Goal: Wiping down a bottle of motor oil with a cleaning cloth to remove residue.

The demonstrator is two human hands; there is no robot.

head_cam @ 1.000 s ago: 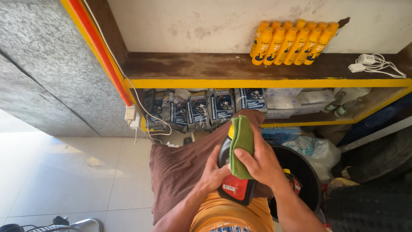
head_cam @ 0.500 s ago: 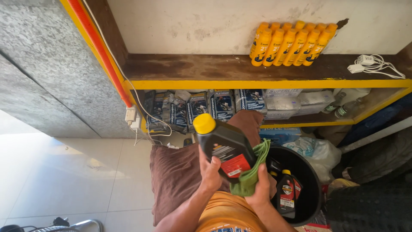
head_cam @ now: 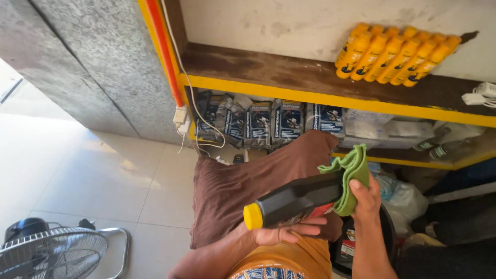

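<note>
My left hand (head_cam: pixel 283 235) cups a dark grey bottle (head_cam: pixel 299 199) with a yellow cap (head_cam: pixel 253 216) from below; the bottle lies on its side, cap pointing left. My right hand (head_cam: pixel 366 196) presses a green cloth (head_cam: pixel 350 175) against the bottle's base end. Both hands are over my lap, in front of a brown cushion (head_cam: pixel 243 186). A black bucket (head_cam: pixel 385 243) with another dark bottle (head_cam: pixel 349 247) in it sits behind my right forearm, mostly hidden.
A yellow-edged wooden shelf (head_cam: pixel 320 98) carries a row of yellow spray cans (head_cam: pixel 395 51) and a white cable (head_cam: pixel 480 95). Dark boxed packs (head_cam: pixel 258 124) stand below it. A fan (head_cam: pixel 49 253) lies on the white tiled floor at lower left. Plastic bags (head_cam: pixel 403 194) sit at right.
The bottle has tipped from nearly upright onto its side, cap now pointing left. My right hand with the green cloth has moved from below the bottle to its base end.
</note>
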